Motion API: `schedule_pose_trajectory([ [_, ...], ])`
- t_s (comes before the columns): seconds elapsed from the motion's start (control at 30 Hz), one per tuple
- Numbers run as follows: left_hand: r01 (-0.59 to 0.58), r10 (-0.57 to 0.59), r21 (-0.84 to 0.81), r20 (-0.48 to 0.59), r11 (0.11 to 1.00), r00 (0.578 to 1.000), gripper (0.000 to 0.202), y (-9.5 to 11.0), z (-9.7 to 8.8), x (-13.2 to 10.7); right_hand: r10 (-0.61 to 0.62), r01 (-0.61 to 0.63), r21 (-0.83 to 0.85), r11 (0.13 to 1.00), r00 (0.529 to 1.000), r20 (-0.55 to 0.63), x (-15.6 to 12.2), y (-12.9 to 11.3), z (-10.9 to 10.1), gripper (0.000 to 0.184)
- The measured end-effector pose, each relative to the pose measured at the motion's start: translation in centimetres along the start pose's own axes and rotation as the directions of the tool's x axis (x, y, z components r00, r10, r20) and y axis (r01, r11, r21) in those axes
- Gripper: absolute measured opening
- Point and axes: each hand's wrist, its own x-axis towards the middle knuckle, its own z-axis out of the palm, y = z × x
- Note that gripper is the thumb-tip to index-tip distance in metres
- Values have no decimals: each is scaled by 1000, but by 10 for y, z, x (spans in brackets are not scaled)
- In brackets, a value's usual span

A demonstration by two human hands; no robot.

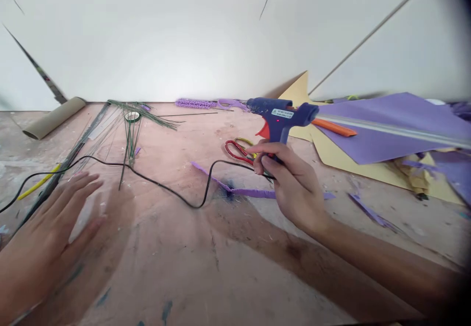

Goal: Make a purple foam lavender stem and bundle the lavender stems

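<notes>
Nearest, the left hand (47,228) lay palm down low over the desk (221,267), fingers spread and holding nothing. It was blurred, so contact with the wood could not be told. Further in, the right hand (294,183) reached forward with the wrist bent up. Its fingers were clamped on the grip of the blue glue gun (281,115), held upright above the desk with the nozzle pointing left. The black cord (165,188) trailed leftward. The gun seemed merely held ready. Gluing would call for lowering the nozzle to a piece, such as the purple strip (243,192) beneath. Beyond lay scissors (239,151), green wires (130,129) and purple paper (386,124).
</notes>
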Motion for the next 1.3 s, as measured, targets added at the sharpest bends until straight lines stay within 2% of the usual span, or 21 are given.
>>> schedule_pose_trajectory([
  [0.07, -190, 190, 13, 1, 982, 982, 49, 24, -10, 32, 31, -32, -33, 999, 999, -9, 2, -2, -1, 29],
  [0.17, -345, 347, -41, 45, 938, 937, 39, 57, -12, 79, 90, -90, -18, 996, 994, 54, 1, -3, 2, 56],
  [0.27, -362, 362, -19, 60, 932, 930, 38, 74, 2, 114, 89, -85, -35, 996, 990, 111, -7, -3, 7, 75],
  [0.37, -268, 267, 7, 73, 963, 961, 36, 71, 20, 130, 56, -38, -110, 993, 985, 164, -20, -1, 10, 79],
  [0.47, -186, 182, 53, 67, 981, 981, 35, 55, 29, 129, -53, 122, -257, 959, 964, 260, -30, 5, 10, 76],
  [0.57, -130, 125, 84, 58, 988, 990, 38, 43, 27, 119, -193, 347, -405, 846, 907, 374, -35, 12, 13, 74],
  [0.67, -115, 109, 92, 71, 989, 992, 47, 36, 21, 108, -243, 440, -438, 784, 867, 435, -37, 15, 16, 74],
  [0.77, -142, 136, 38, 138, 989, 981, 59, 34, 14, 100, -227, 429, -447, 785, 870, 438, -38, 18, 18, 70],
  [0.83, -175, 180, -41, 167, 984, 969, 56, 37, 9, 97, -197, 384, -418, 824, 884, 423, -40, 20, 21, 63],
  [0.9, -232, 264, -167, 206, 958, 942, 49, 41, 2, 94, -123, 271, -319, 908, 902, 414, -40, 17, 29, 52],
  [0.97, -274, 371, -329, 285, 904, 884, 44, 46, -6, 89, -31, 118, -189, 975, 911, 411, -37, 10, 44, 37],
  [1.03, -231, 407, -464, 326, 855, 853, 44, 50, -13, 83, 23, 22, -109, 994, 919, 393, -32, -3, 65, 22],
  [1.1, -99, 340, -576, 329, 812, 881, 49, 52, -17, 76, 36, -7, -73, 997, 913, 407, -25, -17, 89, 16],
  [1.2, 201, 73, -713, 334, 672, 940, 57, 55, -14, 73, -15, 9, 15, 1000, 880, 475, -12, -34, 122, 31],
  [1.27, 345, -122, -784, 332, 516, 936, 60, 59, -11, 76, -100, 86, 50, 995, 846, 524, -5, -41, 137, 49],
  [1.3, 379, -184, -815, 331, 438, 926, 61, 61, -9, 78, -145, 142, 48, 989, 821, 553, -2, -42, 141, 56],
])
